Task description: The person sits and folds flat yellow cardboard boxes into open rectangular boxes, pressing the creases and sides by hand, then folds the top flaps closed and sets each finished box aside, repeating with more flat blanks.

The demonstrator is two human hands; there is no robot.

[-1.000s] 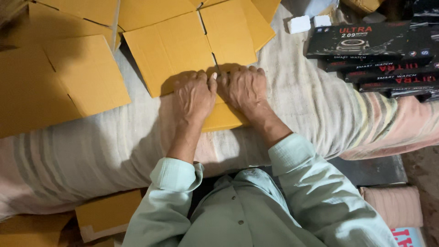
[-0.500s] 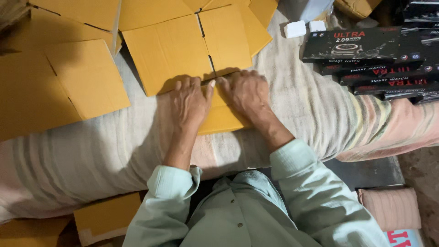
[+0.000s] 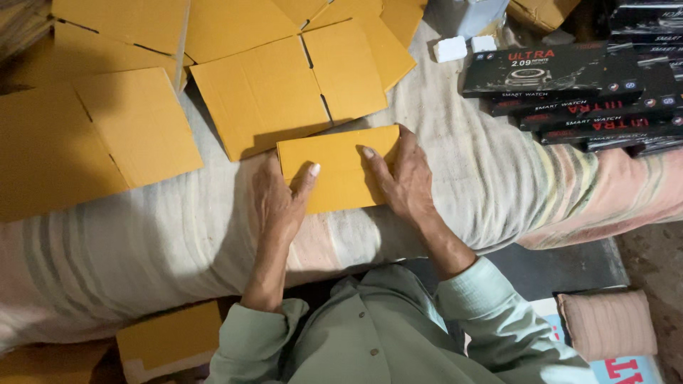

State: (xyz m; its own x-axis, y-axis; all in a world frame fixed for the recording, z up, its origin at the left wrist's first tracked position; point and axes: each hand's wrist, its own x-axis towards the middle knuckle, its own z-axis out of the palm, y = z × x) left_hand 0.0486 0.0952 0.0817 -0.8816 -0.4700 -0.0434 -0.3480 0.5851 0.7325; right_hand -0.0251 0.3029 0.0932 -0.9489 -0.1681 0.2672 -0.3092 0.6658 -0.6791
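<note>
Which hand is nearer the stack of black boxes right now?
Right. The right hand rests on the folded cardboard piece, on its edge toward the stack of black boxes; the left hand is at the far edge.

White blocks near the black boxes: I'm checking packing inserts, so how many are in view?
2. One white block lies on the striped cloth at the top, left of the black boxes; the other white block sits just right of it. More may be hidden.

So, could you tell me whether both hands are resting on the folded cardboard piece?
Yes, the left hand and the right hand both press on the folded cardboard piece lying on the striped cloth.
</note>
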